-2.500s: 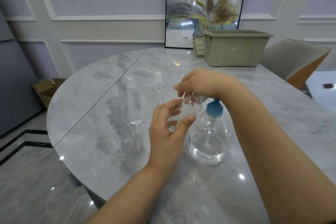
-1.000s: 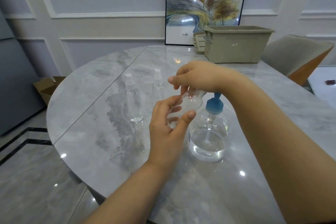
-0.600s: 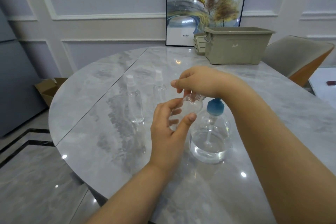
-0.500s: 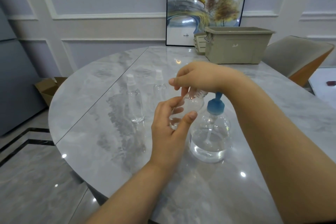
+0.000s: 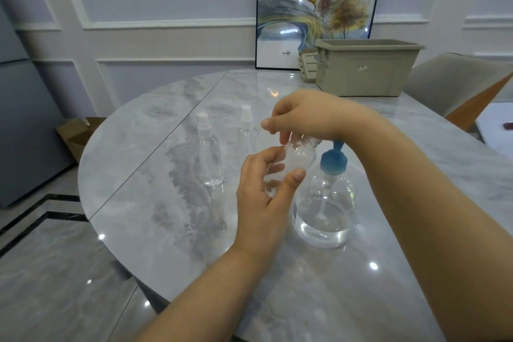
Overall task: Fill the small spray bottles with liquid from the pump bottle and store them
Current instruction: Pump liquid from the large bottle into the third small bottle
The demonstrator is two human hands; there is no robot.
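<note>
My left hand (image 5: 261, 197) grips a small clear spray bottle (image 5: 298, 157), tilted up and to the right above the marble table (image 5: 138, 203). My right hand (image 5: 305, 116) is curled over the bottle's top, fingers pinching its cap, which is hidden under them. Just right of the held bottle stands the round clear pump bottle (image 5: 324, 211) with a blue pump head (image 5: 333, 162), about a third full of clear liquid. Two more small capped spray bottles stand upright behind my left hand, one on the left (image 5: 210, 158) and one farther back (image 5: 246, 130).
A beige plastic bin (image 5: 363, 72) sits at the table's far edge with a small slatted basket (image 5: 306, 65) beside it, in front of a framed picture (image 5: 313, 8). A grey chair (image 5: 455, 83) stands at the right. A cardboard box (image 5: 75, 133) lies on the floor at the left.
Both hands stay on the small bottle beside the pump bottle. My right hand has bobbed slightly up and down over the bottle's top; the standing bottles have not moved.
</note>
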